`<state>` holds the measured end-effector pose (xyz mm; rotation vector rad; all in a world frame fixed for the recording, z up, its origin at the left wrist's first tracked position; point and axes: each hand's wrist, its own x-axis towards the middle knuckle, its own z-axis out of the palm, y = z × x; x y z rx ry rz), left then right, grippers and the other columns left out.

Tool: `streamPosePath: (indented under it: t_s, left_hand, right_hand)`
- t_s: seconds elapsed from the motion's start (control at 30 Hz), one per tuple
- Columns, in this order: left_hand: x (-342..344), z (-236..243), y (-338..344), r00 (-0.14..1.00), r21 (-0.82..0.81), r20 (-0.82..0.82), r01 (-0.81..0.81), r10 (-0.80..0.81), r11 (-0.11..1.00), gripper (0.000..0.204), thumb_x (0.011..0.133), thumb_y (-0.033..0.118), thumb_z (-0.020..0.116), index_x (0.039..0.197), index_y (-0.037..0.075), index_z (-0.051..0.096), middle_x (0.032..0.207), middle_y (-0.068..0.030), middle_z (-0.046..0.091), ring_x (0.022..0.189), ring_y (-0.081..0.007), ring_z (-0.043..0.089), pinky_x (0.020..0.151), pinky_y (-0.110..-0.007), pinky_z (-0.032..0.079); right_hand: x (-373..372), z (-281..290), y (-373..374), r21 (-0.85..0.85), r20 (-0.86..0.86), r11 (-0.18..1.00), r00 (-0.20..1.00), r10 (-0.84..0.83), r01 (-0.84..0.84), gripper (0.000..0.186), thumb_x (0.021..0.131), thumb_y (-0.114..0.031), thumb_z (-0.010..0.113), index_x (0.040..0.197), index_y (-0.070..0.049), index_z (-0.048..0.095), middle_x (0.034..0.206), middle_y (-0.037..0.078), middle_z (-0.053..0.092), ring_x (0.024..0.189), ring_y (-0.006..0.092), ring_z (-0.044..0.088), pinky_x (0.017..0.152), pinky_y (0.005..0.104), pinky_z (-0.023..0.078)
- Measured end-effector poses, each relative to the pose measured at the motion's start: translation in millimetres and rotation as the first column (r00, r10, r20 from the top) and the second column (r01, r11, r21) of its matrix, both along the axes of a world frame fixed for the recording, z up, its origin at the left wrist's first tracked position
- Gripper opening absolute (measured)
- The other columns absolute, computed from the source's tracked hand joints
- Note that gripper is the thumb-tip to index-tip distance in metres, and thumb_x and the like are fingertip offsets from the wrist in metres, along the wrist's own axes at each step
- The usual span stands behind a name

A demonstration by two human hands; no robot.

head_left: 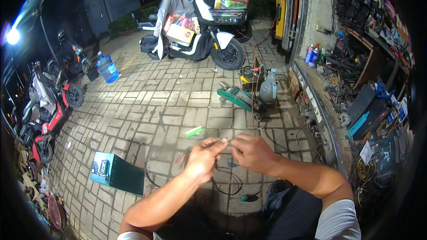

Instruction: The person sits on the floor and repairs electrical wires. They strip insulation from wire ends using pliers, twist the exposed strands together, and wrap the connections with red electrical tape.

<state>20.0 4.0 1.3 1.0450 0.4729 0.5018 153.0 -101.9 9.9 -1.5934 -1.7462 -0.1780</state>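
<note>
In front of my knees, both hands are raised close together with fingertips nearly meeting. My left hand (202, 158) is closed in a pinch, and so is my right hand (254, 153). Between them shows a short bit of thin dark wire; the fingers hide most of it. A black cable (229, 194) loops on the paving below the hands. To the left lies a dark green box (126, 175), apparently a battery pack, with black and red leads beside it. A green-handled tool (249, 197) rests below my right hand. Beyond my hands lies a bright green and white item (194, 132).
A slim metal tool (162, 121) lies on the brick paving. Ahead are a green floor jack (240, 99), a cloudy jug (268, 88) and a loaded white scooter (200, 31). A cluttered bench (331, 93) lines the right; a red scooter (53, 106) and blue water bottle (107, 67) stand left.
</note>
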Motion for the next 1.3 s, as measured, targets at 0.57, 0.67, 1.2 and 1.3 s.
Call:
streamPosePath:
  t_s: [0.57, 0.67, 1.2, 1.3]
  left_hand:
    - [-18, 43, 19, 0.956, 0.992, -0.090, 0.060, -0.280, -0.114, 0.020, 0.072, 0.010, 0.072, 0.091, 0.009, 0.064, 0.093, -0.0039, 0.060, 0.086, -0.0256, 0.059, 0.078, -0.038, 0.047]
    - [-18, 45, 10, 0.955, 0.990, -0.134, 0.115, -0.266, -0.085, 0.014, 0.081, 0.009, 0.066, 0.090, 0.006, 0.056, 0.089, -0.0074, 0.059, 0.080, -0.0290, 0.060, 0.070, -0.038, 0.049]
    - [-12, 13, -3, 0.958, 0.716, -0.255, 0.280, -0.133, 0.640, 0.013, 0.096, 0.013, 0.049, 0.087, 0.004, 0.050, 0.065, -0.0030, 0.051, 0.057, -0.0123, 0.046, 0.052, -0.027, 0.038]
    - [-6, 5, -2, 0.949, 0.251, -0.224, 0.276, -0.222, 0.928, 0.009, 0.095, 0.009, 0.049, 0.087, 0.007, 0.049, 0.065, 0.0037, 0.041, 0.055, -0.0081, 0.035, 0.049, -0.023, 0.029]
  right_hand:
    - [18, 26, -25, -0.330, -0.900, 0.649, 0.435, 0.002, -0.685, 0.020, 0.091, -0.019, 0.061, 0.089, 0.001, 0.065, 0.069, -0.001, 0.057, 0.063, 0.0049, 0.047, 0.057, 0.0226, 0.039]
    - [20, 26, -25, -0.393, -0.837, 0.667, 0.546, 0.024, -0.633, 0.020, 0.091, -0.019, 0.061, 0.088, 0.000, 0.065, 0.070, 0.000, 0.058, 0.064, 0.0052, 0.048, 0.059, 0.0237, 0.040]
    - [7, 11, -21, -0.134, -0.069, 0.981, 0.989, 0.132, -0.140, 0.009, 0.080, -0.011, 0.061, 0.083, -0.002, 0.060, 0.069, 0.008, 0.054, 0.059, 0.0225, 0.057, 0.049, 0.0350, 0.043]
    - [5, 6, -22, -0.096, 0.249, 0.995, 0.967, 0.046, -0.023, 0.014, 0.076, -0.010, 0.061, 0.087, -0.003, 0.059, 0.071, 0.006, 0.051, 0.059, 0.0218, 0.057, 0.049, 0.0336, 0.045]
